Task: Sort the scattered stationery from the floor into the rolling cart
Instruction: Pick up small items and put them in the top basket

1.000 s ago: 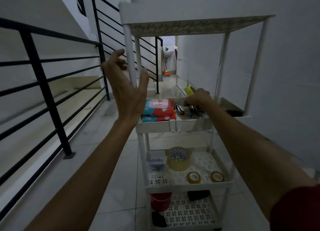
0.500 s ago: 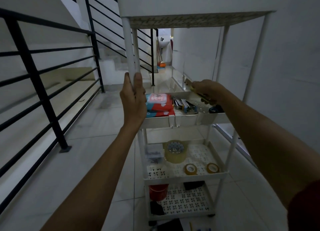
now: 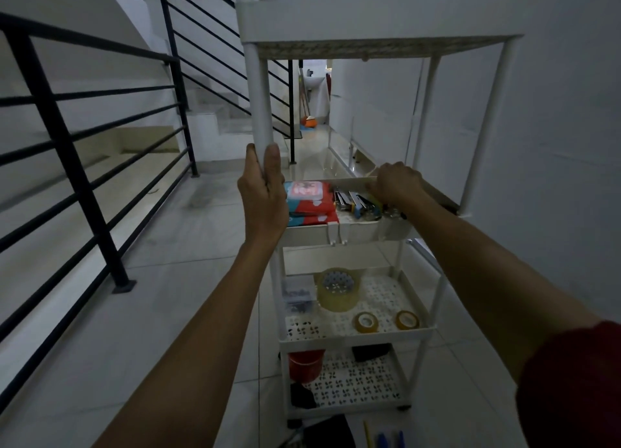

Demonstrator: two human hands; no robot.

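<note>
The white rolling cart (image 3: 369, 24) stands in front of me. My left hand (image 3: 263, 192) grips its front-left post. My right hand (image 3: 395, 183) reaches over the second tier with fingers curled on that tray's far rim. This tier holds red and blue packs (image 3: 307, 200) and small staplers and clips (image 3: 356, 202). One tier down are a big clear tape roll (image 3: 337, 289), two small tape rolls (image 3: 366, 322), and a clear box of clips (image 3: 297, 294). A red cup (image 3: 305, 363) and dark items sit on the bottom tier. Pens (image 3: 381, 441) lie on the floor below.
A black stair railing (image 3: 67, 152) runs along the left, with steps behind it. A white wall (image 3: 554, 128) closes the right side close to the cart. A black object (image 3: 331, 431) lies on the tiles at the cart's foot. The corridor continues beyond the cart.
My left hand went from open in the air to gripping the cart's post. My right hand lifted from the tray's contents to its far rim. The cart now looks closer.
</note>
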